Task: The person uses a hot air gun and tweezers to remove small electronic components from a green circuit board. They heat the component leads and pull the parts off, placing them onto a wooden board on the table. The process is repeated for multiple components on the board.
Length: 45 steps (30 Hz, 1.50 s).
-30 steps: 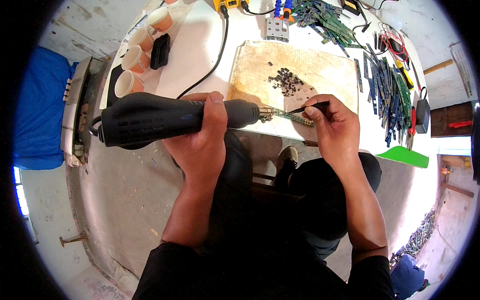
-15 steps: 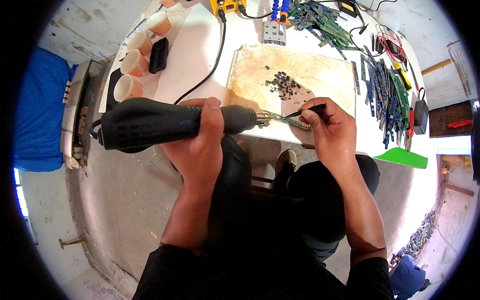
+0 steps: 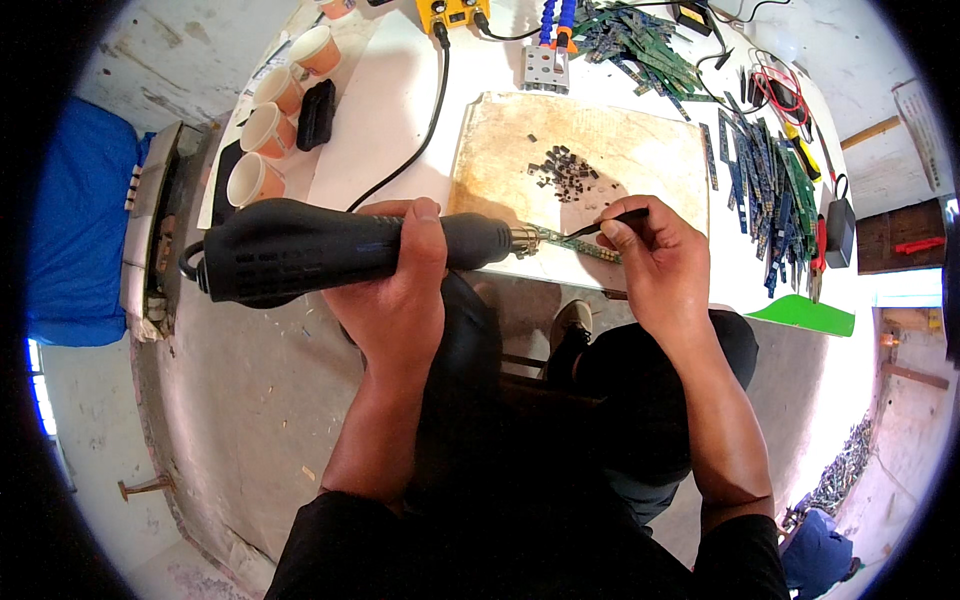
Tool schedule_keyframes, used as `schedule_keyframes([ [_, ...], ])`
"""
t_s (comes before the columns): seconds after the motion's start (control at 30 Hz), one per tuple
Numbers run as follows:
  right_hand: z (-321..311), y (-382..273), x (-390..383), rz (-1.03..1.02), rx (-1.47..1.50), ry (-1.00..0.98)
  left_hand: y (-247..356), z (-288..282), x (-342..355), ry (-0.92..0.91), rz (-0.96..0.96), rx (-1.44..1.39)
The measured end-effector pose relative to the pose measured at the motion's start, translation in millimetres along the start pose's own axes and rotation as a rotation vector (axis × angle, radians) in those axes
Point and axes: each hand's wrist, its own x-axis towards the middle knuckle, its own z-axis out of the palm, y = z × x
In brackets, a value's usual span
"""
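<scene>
My left hand (image 3: 400,270) is wrapped round a black hot air gun (image 3: 330,250), its metal nozzle pointing right. Between the thumb and fingers of my right hand (image 3: 660,255) are black tweezers (image 3: 615,222), tips angled down to the left. Nozzle and tweezer tips meet over a narrow green circuit board strip (image 3: 597,248) at the near edge of a scorched tan board (image 3: 500,130). I cannot tell whether the tips touch the strip. Just beyond, a loose heap of small black chips (image 3: 565,172) lies on the board.
Paper cups (image 3: 268,130) and a black case (image 3: 317,115) stand at left. Behind are a yellow power unit (image 3: 455,12) and a metal block (image 3: 545,70). Circuit strips pile up at the back (image 3: 640,45) and right (image 3: 775,190), beside pliers, wires and a green sheet (image 3: 805,314). A black cable crosses the table.
Almost nothing differs. The view has shifted very slightly, and both hands keep the hot air gun and tweezers at the same strip.
</scene>
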Motion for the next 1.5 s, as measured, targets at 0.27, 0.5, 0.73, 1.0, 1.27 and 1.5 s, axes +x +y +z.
schedule_keyframes([
  [0.27,0.5,1.2,0.1,-0.015,0.003,0.008,1.7,1.4,-0.7,0.002,-0.001,0.007],
  [0.5,0.4,0.2,0.0,-0.004,-0.023,0.002,-4.0,-3.2,-0.6,-0.016,0.016,0.105],
  [0.73,-0.3,-3.7,-0.1,0.012,-0.024,0.006,-0.3,-1.3,-0.3,-0.021,0.015,0.078],
  [1.0,-0.5,-3.3,1.2,0.017,0.013,0.012,3.2,3.4,-0.6,0.016,-0.033,0.022],
  [1.27,1.1,-5.3,-0.2,0.010,-0.004,-0.010,2.7,0.9,-1.3,0.012,-0.032,0.002],
  [1.5,0.9,0.9,2.7,-0.042,0.067,-0.026,-13.9,-1.6,-1.5,0.037,-0.043,0.116],
])
